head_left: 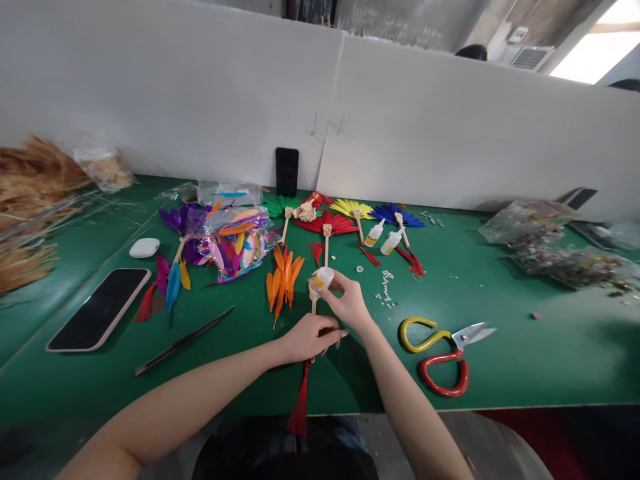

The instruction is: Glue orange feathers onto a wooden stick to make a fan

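My left hand (pixel 311 337) is closed around a wooden fan handle (pixel 314 306), and a red tassel (pixel 300 400) hangs from its lower end past the table edge. In my right hand (pixel 349 303) is a small white glue bottle (pixel 325 277) with a yellow label, tipped over the top of the handle; its nozzle is hidden. Just left of the bottle lies a bunch of orange feathers (pixel 284 281). Beyond the hands is a red feather fan (pixel 330 224) with a wooden handle. Small white beads (pixel 385 288) are scattered to the right.
Scissors (pixel 450 353) with yellow and red handles lie right of my arms. Two more glue bottles (pixel 383 237) rest near yellow (pixel 353 209) and blue feather fans (pixel 397 215). At left are a phone (pixel 100 310), black tweezers (pixel 184 341) and bagged colourful feathers (pixel 235 243).
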Tool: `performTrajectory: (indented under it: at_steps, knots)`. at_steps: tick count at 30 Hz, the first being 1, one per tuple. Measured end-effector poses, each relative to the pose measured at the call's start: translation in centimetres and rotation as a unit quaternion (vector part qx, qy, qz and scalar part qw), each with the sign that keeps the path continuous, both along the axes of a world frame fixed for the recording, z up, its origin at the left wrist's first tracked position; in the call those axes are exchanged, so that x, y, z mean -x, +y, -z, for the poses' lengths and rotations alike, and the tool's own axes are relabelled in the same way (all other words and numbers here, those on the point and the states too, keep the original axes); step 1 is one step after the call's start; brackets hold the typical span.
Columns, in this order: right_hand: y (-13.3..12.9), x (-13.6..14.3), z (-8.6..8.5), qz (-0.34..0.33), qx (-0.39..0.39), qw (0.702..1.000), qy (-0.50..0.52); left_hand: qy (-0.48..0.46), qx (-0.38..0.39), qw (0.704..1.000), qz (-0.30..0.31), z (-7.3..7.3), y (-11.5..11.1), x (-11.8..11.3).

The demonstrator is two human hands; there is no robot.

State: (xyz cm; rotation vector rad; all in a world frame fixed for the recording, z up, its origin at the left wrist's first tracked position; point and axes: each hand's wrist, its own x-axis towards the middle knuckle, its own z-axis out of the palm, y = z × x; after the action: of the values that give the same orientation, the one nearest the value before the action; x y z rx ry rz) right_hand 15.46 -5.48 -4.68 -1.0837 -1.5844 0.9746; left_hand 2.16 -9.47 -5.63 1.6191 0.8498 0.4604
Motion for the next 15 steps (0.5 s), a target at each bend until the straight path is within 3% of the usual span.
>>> performTrajectory:
  at_steps: [6, 11, 13, 15]
  knots:
    - [0.1, -0.4, -0.5, 0.012, -0.006, 1.000, -0.019, -0.003, -0.012, 1.000, -0.001, 0.2, 0.1, 0.0]
    - [0.3, -0.9, -1.0, 0.089, -0.022, 0.992, 0.084, -0.032, -0.018, 0.999, -0.014, -0.5, -0.1, 0.4]
    - [0.3, -0.9, -1.1, 0.064, -0.011, 0.992, 0.108, -0.057, -0.064, 0.993, -0.084, -1.2, 0.4, 1.0]
    - [0.2, -0.9, -1.1, 0.030, -0.002, 0.993, 0.114, -0.068, -0.139, 0.967, -0.203, -2.2, 1.7, 1.7]
